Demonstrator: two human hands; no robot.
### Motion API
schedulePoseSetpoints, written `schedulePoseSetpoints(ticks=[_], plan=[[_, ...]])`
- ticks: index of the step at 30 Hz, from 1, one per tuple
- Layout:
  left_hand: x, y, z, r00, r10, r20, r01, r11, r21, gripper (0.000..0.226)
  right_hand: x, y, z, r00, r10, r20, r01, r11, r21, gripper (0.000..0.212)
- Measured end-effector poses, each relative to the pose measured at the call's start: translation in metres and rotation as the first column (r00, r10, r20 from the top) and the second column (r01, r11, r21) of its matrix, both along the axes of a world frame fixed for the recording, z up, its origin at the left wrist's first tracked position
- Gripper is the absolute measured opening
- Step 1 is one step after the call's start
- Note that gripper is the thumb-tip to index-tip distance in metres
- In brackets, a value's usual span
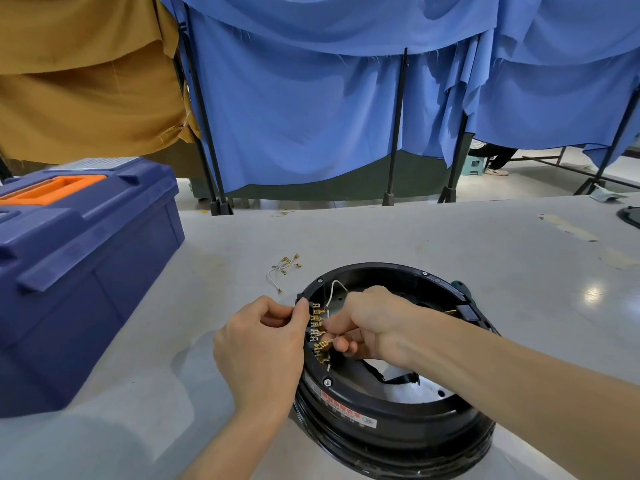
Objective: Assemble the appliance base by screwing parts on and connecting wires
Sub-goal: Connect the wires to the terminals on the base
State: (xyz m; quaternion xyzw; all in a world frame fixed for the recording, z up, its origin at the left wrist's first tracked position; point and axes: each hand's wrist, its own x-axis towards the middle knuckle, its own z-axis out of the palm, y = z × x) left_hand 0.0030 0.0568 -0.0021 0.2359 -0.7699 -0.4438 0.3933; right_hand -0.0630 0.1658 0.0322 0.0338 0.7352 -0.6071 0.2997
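While the black appliance base (391,424) lies on the table (415,237) at lower centre of the frame, the left hand (263,344) pinches the terminal strip (316,325) on its left rim, fingers curled tight, and the right hand (374,323) nips the end of a thin white wire (333,289) among the brass tabs. The base looks stiff and weighty, the wire limp, the tabs bendable, so I'd grip the connector, not the lead.

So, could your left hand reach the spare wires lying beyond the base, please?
Probably yes: the spare wires lie on bare table just past the left hand, though it grips the base.
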Motion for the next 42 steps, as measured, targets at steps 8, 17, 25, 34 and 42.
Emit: schedulePoseSetpoints(ticks=[8, 17, 25, 34, 42], plan=[[-0.002, 0.000, -0.001, 1.000, 0.000, 0.005, 0.000, 1.000, -0.023, 0.029, 0.003, -0.010, 0.003, 0.996, -0.073, -0.056, 0.077, 0.995, 0.071, 0.011], [-0.002, -0.004, -0.001, 0.999, -0.036, -0.002, 0.036, 0.999, 0.026, 0.029, 0.005, 0.004, 0.008, 0.996, 0.091, -0.026, -0.089, 0.994, 0.069, 0.004], [0.000, -0.001, 0.001, 0.998, -0.058, 0.020, 0.058, 0.998, -0.021, 0.028, 0.018, 0.018, 0.010, 0.989, 0.149, -0.007, -0.149, 0.989, -0.009, 0.015], [0.002, -0.005, 0.006, 0.994, -0.080, 0.076, 0.083, 0.996, -0.031, 0.029, 0.022, 0.020, 0.009, 0.987, 0.158, -0.037, -0.160, 0.987, -0.036, 0.007], [0.015, -0.004, 0.008, 0.990, -0.139, 0.032, 0.138, 0.990, 0.031, 0.020, 0.026, 0.018, 0.003, 0.987, 0.136, -0.091, -0.140, 0.989, -0.047, 0.006]])
